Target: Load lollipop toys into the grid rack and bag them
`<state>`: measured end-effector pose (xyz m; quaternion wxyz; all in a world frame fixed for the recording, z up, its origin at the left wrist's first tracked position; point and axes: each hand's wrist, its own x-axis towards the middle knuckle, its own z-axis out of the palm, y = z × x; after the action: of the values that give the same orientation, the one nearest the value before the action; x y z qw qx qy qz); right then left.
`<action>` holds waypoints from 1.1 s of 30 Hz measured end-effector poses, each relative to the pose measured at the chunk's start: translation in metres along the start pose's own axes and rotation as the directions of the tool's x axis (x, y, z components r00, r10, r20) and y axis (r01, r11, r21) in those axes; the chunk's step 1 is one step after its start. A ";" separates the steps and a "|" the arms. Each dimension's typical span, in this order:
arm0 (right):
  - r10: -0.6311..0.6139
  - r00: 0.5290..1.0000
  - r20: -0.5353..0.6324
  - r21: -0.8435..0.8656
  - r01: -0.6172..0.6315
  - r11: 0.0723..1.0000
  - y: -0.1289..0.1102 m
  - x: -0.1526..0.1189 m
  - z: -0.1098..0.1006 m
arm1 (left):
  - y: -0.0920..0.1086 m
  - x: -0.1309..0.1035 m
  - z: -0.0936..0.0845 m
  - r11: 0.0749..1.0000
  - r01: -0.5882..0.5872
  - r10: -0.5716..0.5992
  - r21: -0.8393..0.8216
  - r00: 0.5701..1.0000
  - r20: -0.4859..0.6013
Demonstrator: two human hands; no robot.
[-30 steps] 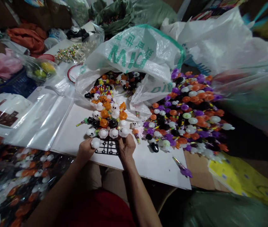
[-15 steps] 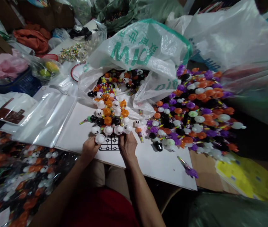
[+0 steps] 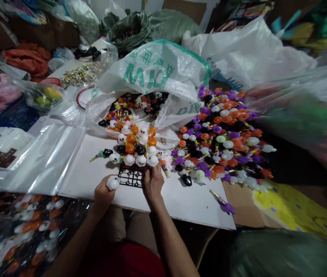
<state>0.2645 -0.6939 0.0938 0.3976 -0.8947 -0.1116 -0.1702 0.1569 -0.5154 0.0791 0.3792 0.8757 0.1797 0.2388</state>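
Observation:
My left hand (image 3: 103,195) is closed around a white skull-topped piece (image 3: 113,182), whose round head sticks out past the fingers. It is just left of a black plastic grid rack (image 3: 131,177) on the white board. My right hand (image 3: 154,186) grips the rack's right edge, fingers bent and partly hidden. Rows of round-headed pieces stand along the rack's far part: white skulls (image 3: 140,161) in front, then orange pumpkins (image 3: 130,148) and black heads (image 3: 140,149) behind. The near cells of the rack hold nothing.
An open white bag (image 3: 151,73) of similar pieces lies behind the rack. To the right is a heap of purple, orange, white and black pieces (image 3: 223,134). One purple-topped tube (image 3: 221,202) lies near the board's front edge. Clear plastic sleeves (image 3: 39,157) lie left.
My left hand has drawn away from the rack, left and toward me, with the white skull-topped piece. More of the rack's grid shows. The view has shifted slightly; my right hand remains at the rack.

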 end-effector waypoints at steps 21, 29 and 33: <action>-0.050 0.989 0.139 -0.188 0.076 0.979 0.008 0.001 0.008 | 0.012 0.031 0.020 0.906 -0.327 0.289 0.267 0.942 0.172; 0.026 0.999 0.023 -0.011 -0.026 1.000 0.005 -0.005 0.012 | 0.021 0.002 0.019 0.883 -0.276 0.241 0.379 0.961 0.139; 0.333 0.943 -0.016 0.269 -0.316 0.910 0.006 0.008 0.002 | 0.020 0.006 0.019 0.895 -0.250 0.212 0.369 0.967 0.141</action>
<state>0.2744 -0.6954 0.0916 0.5388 -0.8343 0.0293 -0.1131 0.1754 -0.5364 0.0844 0.1777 0.9586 0.0988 0.1993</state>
